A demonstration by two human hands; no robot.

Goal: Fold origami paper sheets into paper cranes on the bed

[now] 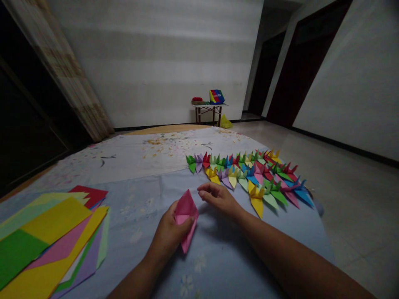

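A pink piece of partly folded origami paper (186, 207) is held upright over the table, pointed at its top and bottom. My left hand (168, 232) grips it from the left, the thumb pressed across its front and the other fingers behind it. Just to the right of the paper is my right hand (222, 200), apart from it. Its fingers are loosely curved, with a gap at the thumb and nothing seen between them. Beyond my right hand stand several rows of folded paper cranes (256, 194) in many colours.
A stack of coloured paper sheets (59, 220) lies fanned out at the left. The table has a pale blue floral cloth (134, 216) with a white flowered one (168, 145) behind. By the far wall, a small folding table (209, 105) holds a multicoloured bag (216, 96).
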